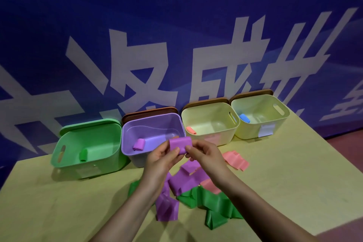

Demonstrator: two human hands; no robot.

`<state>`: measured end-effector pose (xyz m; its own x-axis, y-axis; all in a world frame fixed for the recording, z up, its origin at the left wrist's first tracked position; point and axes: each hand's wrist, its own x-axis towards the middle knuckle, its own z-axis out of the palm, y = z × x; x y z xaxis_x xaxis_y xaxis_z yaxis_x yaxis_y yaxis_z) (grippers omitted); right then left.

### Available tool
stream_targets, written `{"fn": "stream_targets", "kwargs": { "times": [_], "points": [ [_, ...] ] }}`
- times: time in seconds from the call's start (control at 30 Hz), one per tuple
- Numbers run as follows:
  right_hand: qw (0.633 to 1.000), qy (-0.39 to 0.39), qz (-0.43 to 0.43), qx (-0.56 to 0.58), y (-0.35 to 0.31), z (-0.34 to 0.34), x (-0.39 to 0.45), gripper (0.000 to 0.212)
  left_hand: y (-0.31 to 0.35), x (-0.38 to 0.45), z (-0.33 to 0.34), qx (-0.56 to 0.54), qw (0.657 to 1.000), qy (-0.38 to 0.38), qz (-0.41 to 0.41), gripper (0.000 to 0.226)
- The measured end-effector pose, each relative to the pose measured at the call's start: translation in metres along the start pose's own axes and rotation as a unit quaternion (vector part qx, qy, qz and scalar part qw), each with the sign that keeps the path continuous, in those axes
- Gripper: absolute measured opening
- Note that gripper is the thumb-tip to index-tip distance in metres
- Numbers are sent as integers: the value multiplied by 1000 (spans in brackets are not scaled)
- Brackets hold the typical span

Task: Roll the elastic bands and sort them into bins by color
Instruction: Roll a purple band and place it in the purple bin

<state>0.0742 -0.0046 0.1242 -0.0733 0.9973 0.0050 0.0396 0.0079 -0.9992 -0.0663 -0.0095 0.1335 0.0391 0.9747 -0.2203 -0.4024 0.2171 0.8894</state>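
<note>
Band: purple band (180, 144) pinched at both ends by left hand (160, 160) and right hand (204, 156), fingers curled, for rolling.
Where: held over the purple bin (137, 155), which has 1 roll.

Four open bins (153, 124) stand side by side along the wall (176, 15) at the back of the bench (284, 182), loose bands (196, 192) clutter the middle before them, and bare bench lies free to the right and near left.
</note>
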Motion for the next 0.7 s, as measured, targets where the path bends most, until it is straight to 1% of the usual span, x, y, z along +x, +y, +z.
{"fn": "stream_targets", "kwargs": {
  "times": [0.03, 0.1, 0.13, 0.2, 0.23, 0.33, 0.43, 0.5, 0.6, 0.7],
  "points": [
    [1000, 18, -14, -11, -1, 3, -1, 6, -1, 0, 1, 21, 1000, 5, 20, 25],
    [998, 49, -34, -37, -1, 8, -2, 8, -3, 1, 4, 48, 998, 14, 48, 27],
    [997, 56, -45, -41, -1, 9, -1, 5, -4, 0, 6, 56, 996, 20, 59, 27],
    [995, 60, -64, -50, -5, 11, -2, 13, -6, 0, 9, 63, 994, 30, 79, 26],
    [994, 61, -73, -62, -6, 12, -2, 13, -7, -2, 10, 65, 994, 34, 86, 25],
    [990, 57, -87, -95, -5, 14, -2, 21, -13, -2, 8, 61, 993, 47, 92, 24],
    [996, 41, -56, -60, -5, 11, 0, 13, -12, 4, 4, 32, 998, 34, 50, 23],
    [998, 13, -26, -60, -3, 6, 1, 17, -8, 6, -1, 25, 1000, 10, 4, 22],
    [992, -33, -8, -119, 0, -1, 5, 13, -1, 7, -12, 89, 995, -26, -38, 23],
    [975, -85, -19, -203, -3, -5, 11, 15, 4, 11, -23, 156, 985, -52, -47, 18]
  ]
}}
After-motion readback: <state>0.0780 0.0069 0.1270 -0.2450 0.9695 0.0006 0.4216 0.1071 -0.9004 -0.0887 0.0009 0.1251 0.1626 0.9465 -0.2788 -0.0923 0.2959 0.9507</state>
